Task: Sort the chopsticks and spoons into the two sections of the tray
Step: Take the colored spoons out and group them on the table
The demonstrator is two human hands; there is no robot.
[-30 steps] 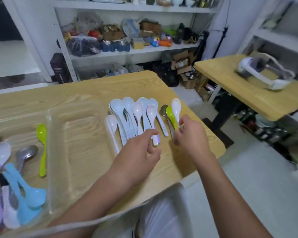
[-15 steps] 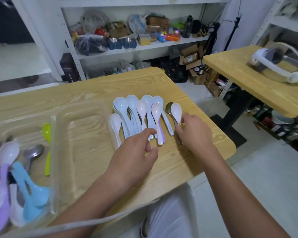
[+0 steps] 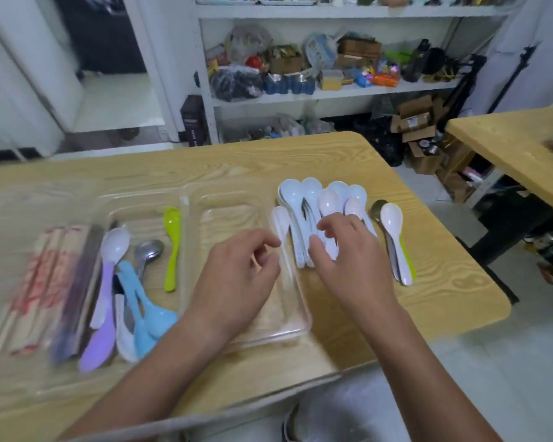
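Note:
A clear two-section tray (image 3: 300, 327) lies on the wooden table (image 3: 454, 301). Its left section holds a green spoon (image 3: 172, 237), a metal spoon (image 3: 149, 250), blue spoons (image 3: 147, 320) and a white-and-purple spoon (image 3: 109, 282). Wrapped chopsticks (image 3: 42, 282) lie at the far left, blurred. My left hand (image 3: 237, 282) hovers over the bare right section, fingers loosely curled, holding nothing. Several white spoons (image 3: 310, 199) lie right of the tray, and my right hand (image 3: 348, 260) spreads its fingers over their handles. Further right, a white spoon (image 3: 391, 218) lies on another green spoon (image 3: 409, 266) and a metal one (image 3: 377, 207).
The table's right edge and rounded corner are close beyond the rightmost spoons. A second wooden table (image 3: 508, 145) stands to the right across a gap. Cluttered white shelves (image 3: 332, 90) line the back wall.
My right hand let go of the white and green spoons, which now lie at the right, and moved left onto the white spoon handles. My left hand shifted left over the tray. The view turned left.

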